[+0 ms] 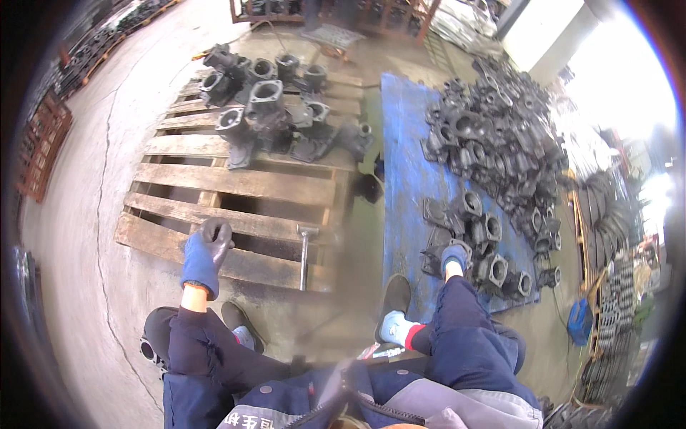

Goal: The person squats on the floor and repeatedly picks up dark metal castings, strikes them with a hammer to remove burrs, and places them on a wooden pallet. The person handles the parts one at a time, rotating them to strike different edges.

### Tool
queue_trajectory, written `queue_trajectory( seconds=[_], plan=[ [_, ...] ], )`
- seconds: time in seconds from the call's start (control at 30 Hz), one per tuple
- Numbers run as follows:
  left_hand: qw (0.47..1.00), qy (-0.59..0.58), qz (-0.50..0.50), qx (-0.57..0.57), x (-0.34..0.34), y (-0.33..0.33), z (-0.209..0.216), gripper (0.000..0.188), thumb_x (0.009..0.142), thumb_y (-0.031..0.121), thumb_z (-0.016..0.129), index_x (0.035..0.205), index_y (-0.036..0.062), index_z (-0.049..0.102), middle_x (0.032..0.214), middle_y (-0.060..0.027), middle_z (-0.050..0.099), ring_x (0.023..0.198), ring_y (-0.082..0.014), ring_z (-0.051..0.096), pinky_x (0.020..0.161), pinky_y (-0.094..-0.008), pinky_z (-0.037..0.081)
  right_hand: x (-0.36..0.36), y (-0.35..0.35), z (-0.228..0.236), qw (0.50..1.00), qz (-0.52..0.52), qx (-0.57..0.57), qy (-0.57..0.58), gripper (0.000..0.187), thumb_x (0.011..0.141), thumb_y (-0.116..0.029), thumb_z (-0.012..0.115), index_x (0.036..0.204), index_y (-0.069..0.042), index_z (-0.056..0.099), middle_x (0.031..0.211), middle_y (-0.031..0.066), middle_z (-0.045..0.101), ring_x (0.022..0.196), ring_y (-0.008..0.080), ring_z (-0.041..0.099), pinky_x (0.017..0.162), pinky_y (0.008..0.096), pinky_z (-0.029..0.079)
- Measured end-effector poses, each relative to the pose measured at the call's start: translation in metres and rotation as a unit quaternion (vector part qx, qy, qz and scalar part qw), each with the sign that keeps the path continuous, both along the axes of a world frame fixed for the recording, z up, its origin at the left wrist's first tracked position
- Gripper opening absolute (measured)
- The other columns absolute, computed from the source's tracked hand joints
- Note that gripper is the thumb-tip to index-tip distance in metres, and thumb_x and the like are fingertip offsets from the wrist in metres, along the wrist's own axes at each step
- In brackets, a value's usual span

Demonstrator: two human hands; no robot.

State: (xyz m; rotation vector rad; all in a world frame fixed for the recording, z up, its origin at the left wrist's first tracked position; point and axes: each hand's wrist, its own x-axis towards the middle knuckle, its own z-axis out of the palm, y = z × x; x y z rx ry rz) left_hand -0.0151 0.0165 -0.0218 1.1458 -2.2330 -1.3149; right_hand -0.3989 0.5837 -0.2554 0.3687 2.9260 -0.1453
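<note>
My left hand (206,252), in a blue glove with dark fingers, rests curled on the near plank of a wooden pallet (236,182); whether it grips anything I cannot tell. My right hand (454,255), also gloved, reaches onto a blue pallet (404,171) and sits among dark cast metal housings (477,236), touching one; its fingers are hidden. A hammer (305,254) lies on the wooden pallet between my hands. More dark castings (268,107) stand at the wooden pallet's far end.
A large heap of dark castings (493,136) covers the far part of the blue pallet. My feet (394,304) stand on the concrete floor (78,214). Racks of parts (611,286) line the right side, with a blue box (580,322) nearby.
</note>
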Motion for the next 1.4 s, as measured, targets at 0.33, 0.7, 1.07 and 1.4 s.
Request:
queue_trajectory(
  seconds=[0.33, 0.7, 1.07, 1.4],
  plan=[
    [0.985, 0.013, -0.037, -0.166, 0.021, -0.010, -0.024, 0.026, 0.096, 0.020, 0.060, 0.109, -0.0016, 0.066, 0.088, -0.0091, 0.068, 0.074, -0.0133, 0.067, 0.069, -0.0295, 0.053, 0.030, -0.165, 0.073, 0.750, -0.134, -0.629, -0.157, 0.021, 0.096, -0.023, 0.050, 0.106, -0.012, 0.065, 0.104, 0.0076, 0.064, 0.093, 0.0212, 0.061, 0.082, 0.0349, 0.051],
    [0.968, 0.200, 0.114, 0.100, 0.043, -0.021, -0.003, 0.035, 0.092, 0.027, 0.065, 0.115, 0.0018, 0.066, 0.093, -0.0065, 0.070, 0.090, -0.0125, 0.064, 0.080, -0.0268, 0.050, 0.183, -0.368, 0.149, 0.656, 0.037, -0.689, -0.307, 0.014, 0.096, -0.019, 0.054, 0.099, -0.009, 0.064, 0.084, 0.0050, 0.066, 0.069, 0.0189, 0.063, 0.066, 0.0330, 0.055],
    [0.939, 0.285, 0.138, 0.134, 0.081, -0.037, 0.023, 0.034, 0.095, 0.027, 0.063, 0.117, 0.0016, 0.062, 0.104, -0.0051, 0.066, 0.098, -0.0132, 0.061, 0.087, -0.0270, 0.047, 0.246, -0.420, 0.044, 0.781, 0.447, -0.391, -0.194, 0.030, 0.083, -0.030, 0.069, 0.109, -0.017, 0.067, 0.108, 0.0062, 0.067, 0.096, 0.0227, 0.066, 0.087, 0.0390, 0.050],
    [0.955, 0.093, 0.270, 0.082, 0.054, -0.050, -0.065, 0.029, 0.092, 0.028, 0.058, 0.111, 0.0098, 0.070, 0.103, -0.0155, 0.070, 0.089, -0.0236, 0.068, 0.081, -0.0358, 0.052, 0.342, -0.462, 0.117, 0.834, 0.531, -0.150, -0.012, 0.036, 0.090, -0.041, 0.058, 0.093, -0.009, 0.073, 0.084, 0.0195, 0.070, 0.082, 0.0361, 0.067, 0.085, 0.0455, 0.049]
  ],
)
